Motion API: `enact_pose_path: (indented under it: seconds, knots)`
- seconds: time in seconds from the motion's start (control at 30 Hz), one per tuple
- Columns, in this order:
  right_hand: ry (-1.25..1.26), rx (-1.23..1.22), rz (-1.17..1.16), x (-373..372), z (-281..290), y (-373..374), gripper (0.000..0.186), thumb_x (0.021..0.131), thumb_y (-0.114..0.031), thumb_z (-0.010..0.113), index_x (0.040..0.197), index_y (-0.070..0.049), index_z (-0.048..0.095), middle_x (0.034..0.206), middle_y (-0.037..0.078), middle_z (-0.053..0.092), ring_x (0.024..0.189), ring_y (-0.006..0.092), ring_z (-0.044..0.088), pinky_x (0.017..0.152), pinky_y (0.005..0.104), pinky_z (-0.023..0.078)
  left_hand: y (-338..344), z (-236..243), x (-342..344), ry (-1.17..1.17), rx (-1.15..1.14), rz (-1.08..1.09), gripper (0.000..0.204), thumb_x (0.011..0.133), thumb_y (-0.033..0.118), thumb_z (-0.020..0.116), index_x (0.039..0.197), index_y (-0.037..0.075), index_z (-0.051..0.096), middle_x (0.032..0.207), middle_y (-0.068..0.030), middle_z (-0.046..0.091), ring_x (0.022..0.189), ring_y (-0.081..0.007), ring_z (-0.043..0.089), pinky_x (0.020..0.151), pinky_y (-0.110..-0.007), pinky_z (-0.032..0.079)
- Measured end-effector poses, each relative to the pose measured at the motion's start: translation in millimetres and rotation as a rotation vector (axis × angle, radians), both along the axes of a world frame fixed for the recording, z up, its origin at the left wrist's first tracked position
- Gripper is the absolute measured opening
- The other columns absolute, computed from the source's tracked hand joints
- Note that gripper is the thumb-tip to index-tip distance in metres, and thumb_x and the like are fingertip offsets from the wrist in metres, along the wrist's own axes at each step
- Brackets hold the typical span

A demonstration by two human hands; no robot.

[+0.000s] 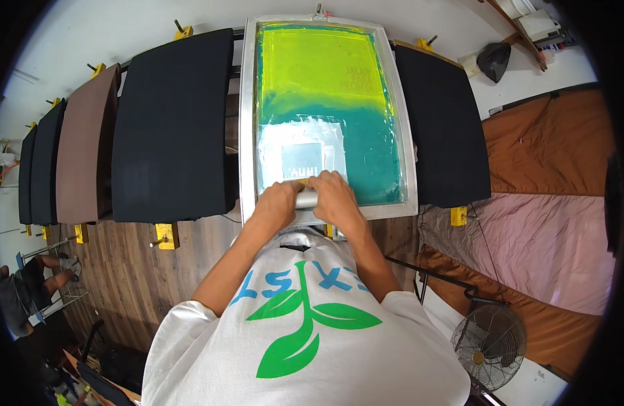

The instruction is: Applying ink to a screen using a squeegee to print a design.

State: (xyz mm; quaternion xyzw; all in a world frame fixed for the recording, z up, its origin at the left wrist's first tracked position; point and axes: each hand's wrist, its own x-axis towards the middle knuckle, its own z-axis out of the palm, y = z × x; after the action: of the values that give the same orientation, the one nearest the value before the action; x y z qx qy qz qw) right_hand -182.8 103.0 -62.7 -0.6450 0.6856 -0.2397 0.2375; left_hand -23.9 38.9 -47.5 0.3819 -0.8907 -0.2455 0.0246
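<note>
A silver-framed printing screen lies in front of me, its mesh teal in the nearer part and coated yellow-green at the far part. White ink is smeared around a small stencil area on the near left of the mesh. At the screen's near edge, my left hand and my right hand close side by side on a squeegee with a silvery handle. Fingers hide most of it, though a bit of yellow shows between the hands.
Black-covered boards stand left of the screen, with a brownish-pink one among them. Another black board is on the right. Yellow clamps stick out below. A fan, brown cloth and a seated person are farther off.
</note>
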Motion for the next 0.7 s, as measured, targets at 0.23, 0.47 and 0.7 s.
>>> enact_pose_path:
  seconds: [0.23, 0.47, 0.7]
  knots:
    - [0.027, 0.229, 0.14, -12, 20, -4, 0.036, 0.063, 0.002, 0.064, 0.098, -0.006, 0.07, 0.093, 0.02, 0.069, 0.091, 0.0381, 0.066, 0.081, 0.0457, 0.054, -6, 31, -6, -0.194, 0.137, -0.068, 0.035, 0.07, -0.001, 0.066, 0.103, 0.005, 0.072, 0.092, -0.0233, 0.071, 0.084, -0.0386, 0.07, 0.08, -0.043, 0.057]
    - [0.193, -0.05, -0.008, -27, 21, -58, 0.034, 0.069, 0.0, 0.064, 0.102, -0.01, 0.067, 0.096, 0.016, 0.066, 0.092, 0.0378, 0.064, 0.077, 0.0474, 0.053, -62, 18, -26, 0.016, -0.073, -0.019, 0.033, 0.072, -0.004, 0.063, 0.103, 0.003, 0.071, 0.087, -0.0226, 0.07, 0.084, -0.0398, 0.069, 0.078, -0.045, 0.056]
    - [0.124, -0.176, -0.042, 16, -18, 23, 0.048, 0.064, 0.008, 0.066, 0.109, -0.007, 0.06, 0.107, 0.014, 0.055, 0.101, 0.0365, 0.055, 0.081, 0.0462, 0.051, 27, -17, 17, 0.23, -0.166, -0.015, 0.058, 0.063, -0.015, 0.061, 0.12, -0.005, 0.06, 0.127, -0.026, 0.058, 0.114, -0.0415, 0.058, 0.096, -0.042, 0.051]
